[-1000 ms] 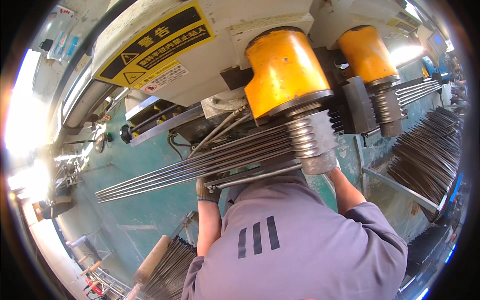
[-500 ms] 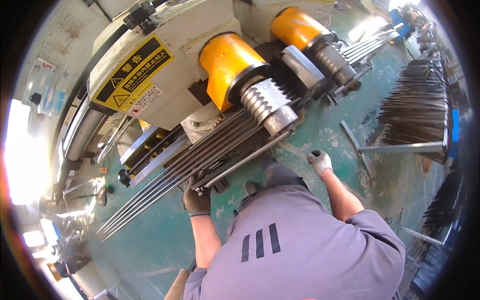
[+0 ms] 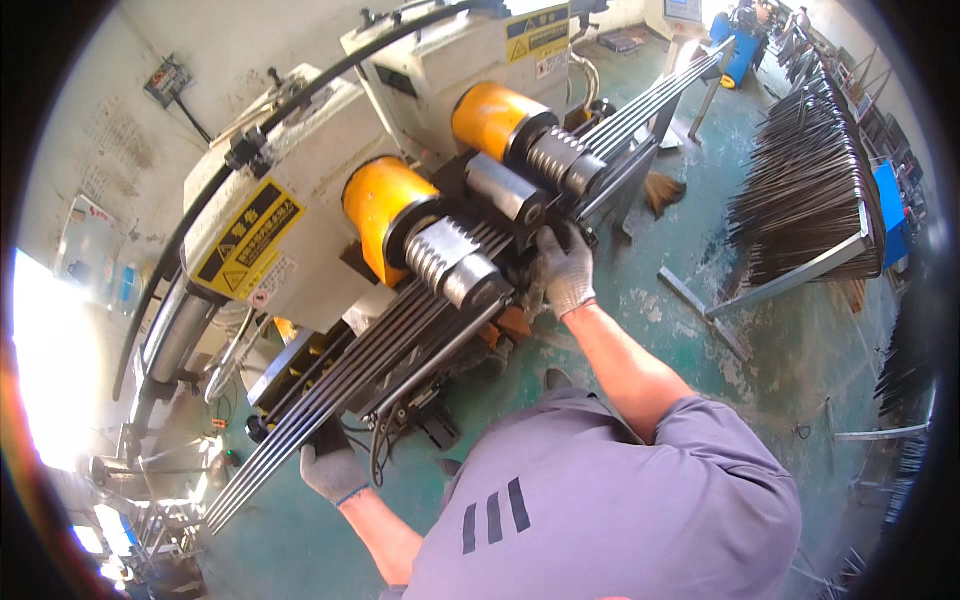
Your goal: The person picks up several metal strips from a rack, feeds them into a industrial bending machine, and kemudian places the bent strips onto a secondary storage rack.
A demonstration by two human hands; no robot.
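Several long metal rods [image 3: 290, 455] run slantwise through the machine, beneath the first grooved steel roller [image 3: 455, 262]. At their lower left stretch, my left hand [image 3: 335, 472], in a grey glove with a dark palm, is closed on the rods from below; its fingertips are partly hidden. My right hand [image 3: 566, 272], gloved alike, reaches in beside the smooth steel cylinder [image 3: 505, 190] between the two grooved rollers. Its fingers bend over dark parts there, and what they grip is hidden. Beyond it is the second grooved roller [image 3: 565, 160].
Orange housings [image 3: 385, 205] carry the rollers on a pale machine body [image 3: 335, 150] with yellow warning labels. Cables [image 3: 380, 455] hang under the rods. To the right, a metal rack [image 3: 800, 275] holds a large heap of dark rods [image 3: 800, 190]. A broom head [image 3: 662, 193] rests on the green floor.
My right hand has gone from a loose fist over the floor to the machine between the rollers. My left hand has shifted toward the rods' lower left end. The view has shifted too.
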